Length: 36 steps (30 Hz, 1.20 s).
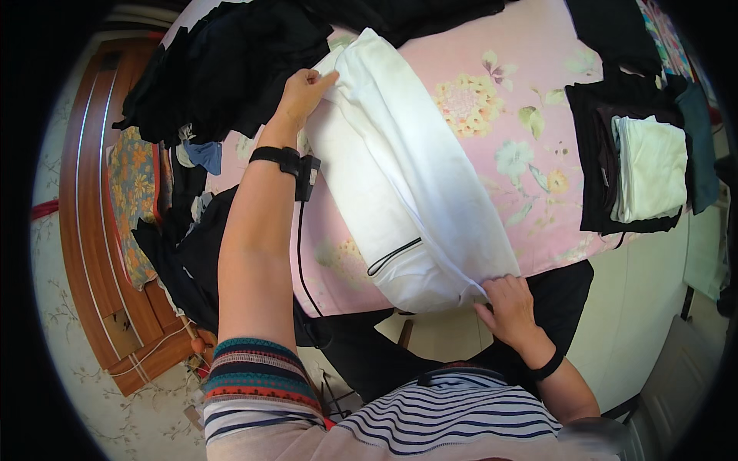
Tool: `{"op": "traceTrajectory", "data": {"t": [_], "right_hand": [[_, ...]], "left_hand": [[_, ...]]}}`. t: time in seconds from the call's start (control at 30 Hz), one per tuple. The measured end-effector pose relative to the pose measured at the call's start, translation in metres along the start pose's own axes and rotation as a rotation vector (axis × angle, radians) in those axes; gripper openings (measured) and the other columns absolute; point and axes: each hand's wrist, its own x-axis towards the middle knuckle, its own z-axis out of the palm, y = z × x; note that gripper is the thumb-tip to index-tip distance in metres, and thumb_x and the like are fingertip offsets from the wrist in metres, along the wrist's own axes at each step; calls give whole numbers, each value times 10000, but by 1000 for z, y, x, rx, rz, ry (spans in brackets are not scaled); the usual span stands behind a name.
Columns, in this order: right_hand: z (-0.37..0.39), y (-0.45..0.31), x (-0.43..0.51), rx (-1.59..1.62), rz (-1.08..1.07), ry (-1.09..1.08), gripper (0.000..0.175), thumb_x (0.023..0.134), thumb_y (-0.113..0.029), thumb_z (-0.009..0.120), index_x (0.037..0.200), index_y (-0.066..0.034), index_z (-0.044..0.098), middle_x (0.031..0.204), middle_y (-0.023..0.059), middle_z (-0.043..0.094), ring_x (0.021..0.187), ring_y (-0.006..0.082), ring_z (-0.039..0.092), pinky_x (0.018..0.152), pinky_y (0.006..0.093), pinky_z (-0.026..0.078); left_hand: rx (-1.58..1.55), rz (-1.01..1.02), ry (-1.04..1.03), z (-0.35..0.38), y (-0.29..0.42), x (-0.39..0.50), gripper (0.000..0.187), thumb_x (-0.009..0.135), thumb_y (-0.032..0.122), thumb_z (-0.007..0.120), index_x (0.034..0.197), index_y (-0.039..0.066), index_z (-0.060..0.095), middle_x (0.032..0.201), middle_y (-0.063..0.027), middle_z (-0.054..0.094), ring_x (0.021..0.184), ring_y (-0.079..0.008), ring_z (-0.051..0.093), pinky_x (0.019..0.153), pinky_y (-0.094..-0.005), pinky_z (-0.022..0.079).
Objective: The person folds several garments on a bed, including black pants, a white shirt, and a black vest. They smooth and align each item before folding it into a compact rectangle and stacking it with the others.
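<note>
A white garment (426, 155), folded lengthwise, lies slantwise on a pink floral bedsheet (507, 104) before me. My left hand (305, 95) pinches its far end between thumb and fingers. At the near end, by the bed's edge, my right hand (508, 308) grips the fabric at a folded corner. A thin black cord loop (395, 255) rests on the lower layer of the white cloth. The upper layer is turned partly over the lower one, with its edge running between my two hands.
Black clothes (230, 69) are heaped at the far left, and more dark clothing (196, 259) lies nearer on that side. To the right sits a folded white stack (650, 168) on folded black garments (591, 155). A black cable (301, 248) hangs from my left wrist device.
</note>
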Motion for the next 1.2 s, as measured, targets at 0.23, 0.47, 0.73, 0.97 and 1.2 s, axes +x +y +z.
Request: {"op": "traceTrajectory", "data": {"t": [0.23,0.47,0.73,0.97,1.2], "right_hand": [[-3,0,-14,176,-115,-67,295,700,-35,707,974,-72,605,734,75,528,668,284,544,606,395,417],[47,-25,5,213,-215,-226,360,753,-107,694,1098,-49,605,807,91,585,696,292,618,617,393,501],[2,-15,29,468,-19,-41,264,792,-72,716,1032,-25,617,861,120,619,702,295,609,611,373,495],[-4,11,41,125,241,416,267,791,-53,737,1007,-20,583,918,128,590,854,316,574,719,382,476],[6,25,20,17,286,343,340,735,-110,790,993,-32,584,849,116,569,789,310,555,670,388,459]], "left_hand": [[-70,293,17,-8,7,16,86,861,69,713,903,32,648,732,37,557,681,-50,522,610,-215,430],[454,450,199,23,0,34,170,862,178,695,1006,101,648,1032,-149,585,934,-336,614,823,-394,502],[396,406,403,6,5,-9,243,860,192,675,1058,56,638,1086,-156,587,978,-364,628,843,-422,512],[280,933,-19,73,21,-71,377,934,234,592,1282,88,586,1381,-144,539,1268,-338,503,1065,-456,390],[734,652,-170,106,36,-24,693,982,538,428,1534,138,305,1599,-129,268,1484,-302,212,1163,-596,148]]}}
